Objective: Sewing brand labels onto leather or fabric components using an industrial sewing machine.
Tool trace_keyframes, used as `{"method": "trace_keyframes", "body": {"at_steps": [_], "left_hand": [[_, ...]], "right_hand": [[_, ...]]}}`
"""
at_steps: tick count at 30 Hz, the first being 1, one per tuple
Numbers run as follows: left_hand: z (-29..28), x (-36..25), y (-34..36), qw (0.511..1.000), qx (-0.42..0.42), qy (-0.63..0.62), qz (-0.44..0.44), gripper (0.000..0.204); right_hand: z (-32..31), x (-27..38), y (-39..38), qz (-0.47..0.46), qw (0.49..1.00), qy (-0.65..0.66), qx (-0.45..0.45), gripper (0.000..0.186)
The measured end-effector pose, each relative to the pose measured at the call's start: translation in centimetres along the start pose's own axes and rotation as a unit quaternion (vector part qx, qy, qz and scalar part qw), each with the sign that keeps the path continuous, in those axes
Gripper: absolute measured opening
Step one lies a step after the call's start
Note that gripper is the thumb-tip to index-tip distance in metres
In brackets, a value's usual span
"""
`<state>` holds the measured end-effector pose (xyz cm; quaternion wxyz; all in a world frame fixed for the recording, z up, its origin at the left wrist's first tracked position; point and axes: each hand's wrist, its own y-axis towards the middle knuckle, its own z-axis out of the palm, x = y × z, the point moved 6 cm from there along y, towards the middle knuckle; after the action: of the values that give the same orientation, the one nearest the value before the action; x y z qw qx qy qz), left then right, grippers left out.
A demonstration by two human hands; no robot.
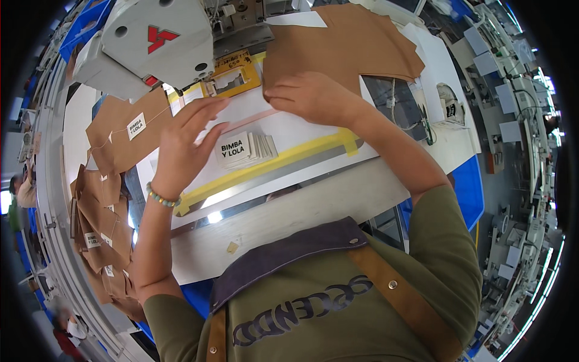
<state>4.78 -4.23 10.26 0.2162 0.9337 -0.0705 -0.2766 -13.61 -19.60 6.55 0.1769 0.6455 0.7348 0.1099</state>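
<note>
My left hand (188, 140) is raised over the left part of the white work plate, thumb and fingers apart, holding nothing. It is close to a yellow clamp frame (241, 81) under the sewing machine head (158, 45). My right hand (313, 96) is at the near left corner of a stack of brown fabric pieces (338, 45); its bent fingers close on that edge, and the fingertips are partly hidden. Between my hands and my body, a fanned stack of white printed labels (235, 149) lies on the plate. A pink strip (253, 119) crosses the plate behind them.
At the left, a brown piece with a label (123, 136) trails thread, and more labelled brown pieces (99, 211) hang over the table's side. Yellow tape (265, 166) borders the plate's near edge. A blue bin (470, 190) stands at the right, below the table.
</note>
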Motion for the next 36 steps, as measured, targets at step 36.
{"method": "trace_keyframes", "body": {"at_steps": [36], "left_hand": [[0.8,4.9,-6.2,0.977,0.092,0.192,-0.033,0.05]], "right_hand": [[5.4,-6.3,0.5,0.172,0.982,-0.049,0.054,0.055]]}}
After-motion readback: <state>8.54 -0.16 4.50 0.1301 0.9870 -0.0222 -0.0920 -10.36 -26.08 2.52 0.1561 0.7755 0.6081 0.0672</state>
